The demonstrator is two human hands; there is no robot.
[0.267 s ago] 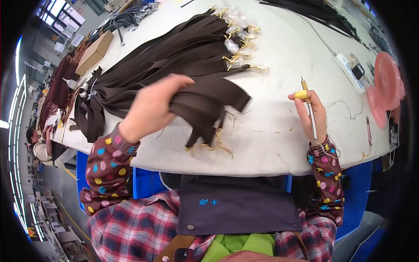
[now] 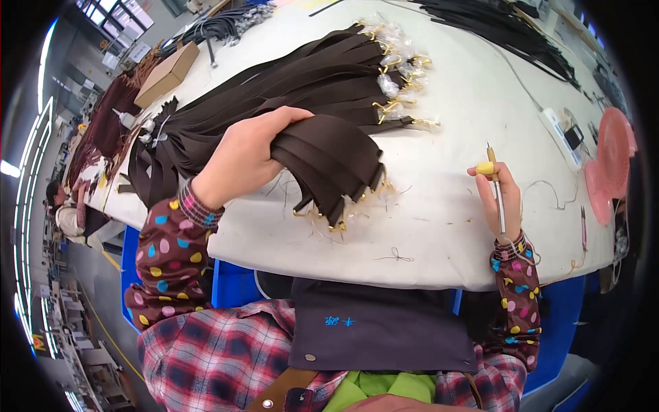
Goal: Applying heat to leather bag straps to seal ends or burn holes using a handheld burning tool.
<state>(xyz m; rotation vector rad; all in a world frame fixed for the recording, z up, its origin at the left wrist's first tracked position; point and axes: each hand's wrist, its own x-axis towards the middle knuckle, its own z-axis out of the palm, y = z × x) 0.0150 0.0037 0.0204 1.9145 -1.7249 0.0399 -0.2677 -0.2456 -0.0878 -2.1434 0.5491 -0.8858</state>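
Observation:
My left hand (image 2: 244,154) grips a bundle of dark brown tape strips (image 2: 322,154), which fan out and droop rightward, with gold metal bits and clear plastic at their ends. Behind it lies a long pile of similar strips (image 2: 247,82), tied at the left, gold pieces and plastic at the right. At the right, my right hand (image 2: 501,199), a yellow sleeve on one finger, holds an upright slim metal pen-like tool (image 2: 495,206) with a thin tip and a cord by the wrist.
The white table (image 2: 439,254) carries a cardboard box (image 2: 165,75), a white power strip (image 2: 561,139), a pink fan (image 2: 607,154), more dark strips (image 2: 494,38) and loose threads. A co-worker (image 2: 68,213) is at the far left. Blue bins (image 2: 226,281) sit below the table edge.
The bundle in my left hand has settled into a flatter fan, its end edges more spread out. The view has shifted slightly, and my right hand still holds the tool.

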